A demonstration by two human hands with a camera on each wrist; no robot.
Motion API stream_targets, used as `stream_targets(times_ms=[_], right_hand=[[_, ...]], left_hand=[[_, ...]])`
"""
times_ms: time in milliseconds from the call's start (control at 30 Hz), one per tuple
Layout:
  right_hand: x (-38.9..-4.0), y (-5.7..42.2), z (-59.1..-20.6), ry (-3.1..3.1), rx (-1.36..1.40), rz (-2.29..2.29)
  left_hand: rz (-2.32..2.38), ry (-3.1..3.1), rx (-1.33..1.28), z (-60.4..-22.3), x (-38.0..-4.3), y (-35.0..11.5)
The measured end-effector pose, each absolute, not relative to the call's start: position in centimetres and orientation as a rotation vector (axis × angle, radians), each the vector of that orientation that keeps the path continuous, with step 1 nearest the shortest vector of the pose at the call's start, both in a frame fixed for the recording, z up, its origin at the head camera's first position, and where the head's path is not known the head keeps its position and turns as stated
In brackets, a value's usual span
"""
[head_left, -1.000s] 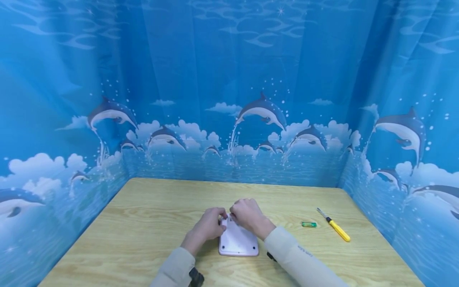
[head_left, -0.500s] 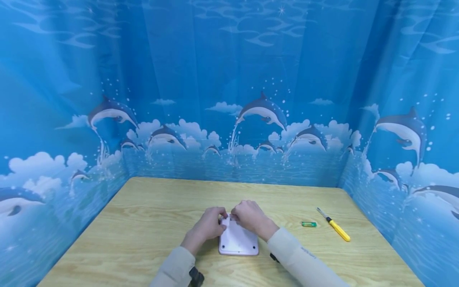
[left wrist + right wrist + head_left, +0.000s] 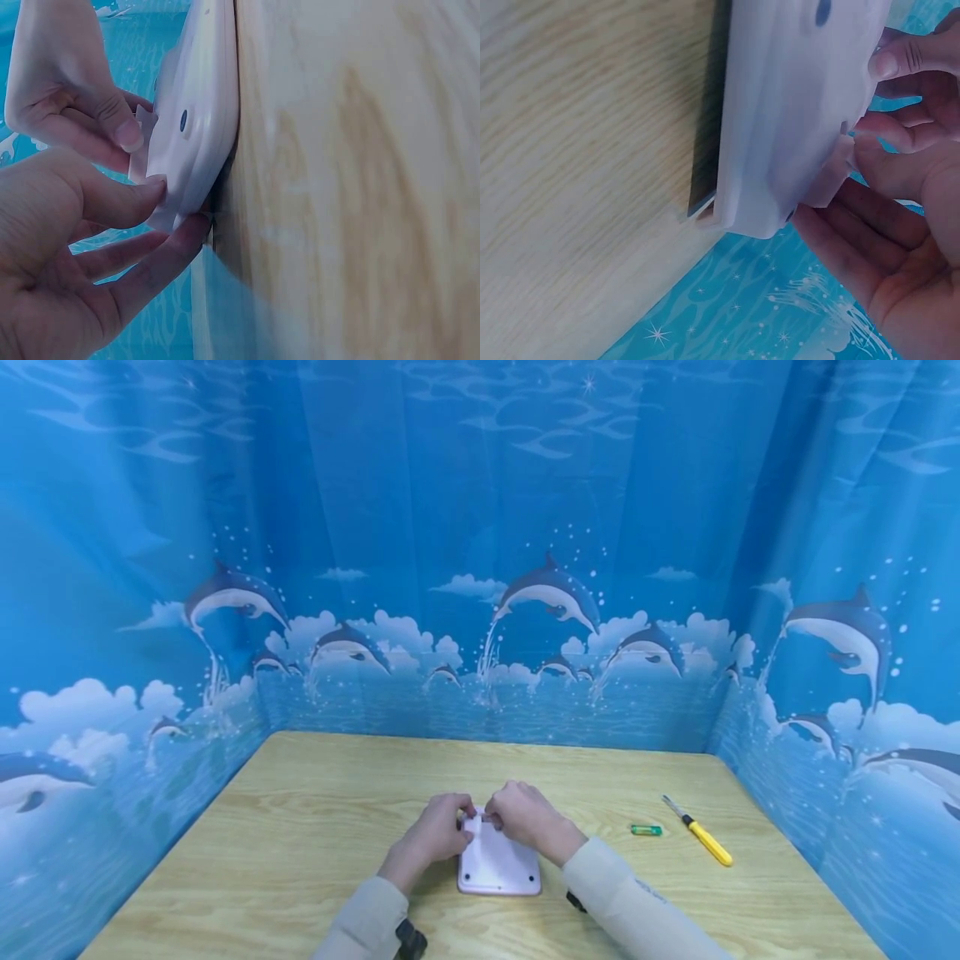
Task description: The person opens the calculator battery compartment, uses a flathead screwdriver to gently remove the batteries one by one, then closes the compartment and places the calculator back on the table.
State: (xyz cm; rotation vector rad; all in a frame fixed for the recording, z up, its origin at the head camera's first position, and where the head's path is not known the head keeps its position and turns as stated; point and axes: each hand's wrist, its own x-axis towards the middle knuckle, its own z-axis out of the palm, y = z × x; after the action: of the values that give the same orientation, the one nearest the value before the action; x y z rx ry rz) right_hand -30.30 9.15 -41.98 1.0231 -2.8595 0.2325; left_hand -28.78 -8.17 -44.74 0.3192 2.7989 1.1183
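Note:
A flat white calculator (image 3: pixel 498 864) with a pinkish edge lies back side up on the table, round dark feet showing at its near corners. My left hand (image 3: pixel 435 828) grips its far left corner, thumb on the back and fingers at the edge, as the left wrist view also shows. Over the far end, my right hand (image 3: pixel 525 818) pinches a small white battery cover (image 3: pixel 830 180) between thumb and fingers. In the right wrist view this cover stands tilted out from the calculator's end. The right fingers partly hide the spot beneath it.
A green battery (image 3: pixel 646 830) lies on the wooden table (image 3: pixel 322 827) to the right of the hands. Further right is a screwdriver (image 3: pixel 707 840) with a yellow handle. Blue dolphin-print curtains (image 3: pixel 450 527) hang behind the table and on both sides.
My right hand has shifted slightly right and toward me, so more of the calculator's far end shows. The left hand and the calculator stay in place.

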Motion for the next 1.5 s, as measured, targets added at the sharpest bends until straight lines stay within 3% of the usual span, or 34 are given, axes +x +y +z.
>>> stream_targets(times_ms=[1500], right_hand=[[-29.89,9.57,-41.80,-2.874,1.035,0.332]], left_hand=[[1.089,2.812,0.386,-44.70,-28.77,-8.41]])
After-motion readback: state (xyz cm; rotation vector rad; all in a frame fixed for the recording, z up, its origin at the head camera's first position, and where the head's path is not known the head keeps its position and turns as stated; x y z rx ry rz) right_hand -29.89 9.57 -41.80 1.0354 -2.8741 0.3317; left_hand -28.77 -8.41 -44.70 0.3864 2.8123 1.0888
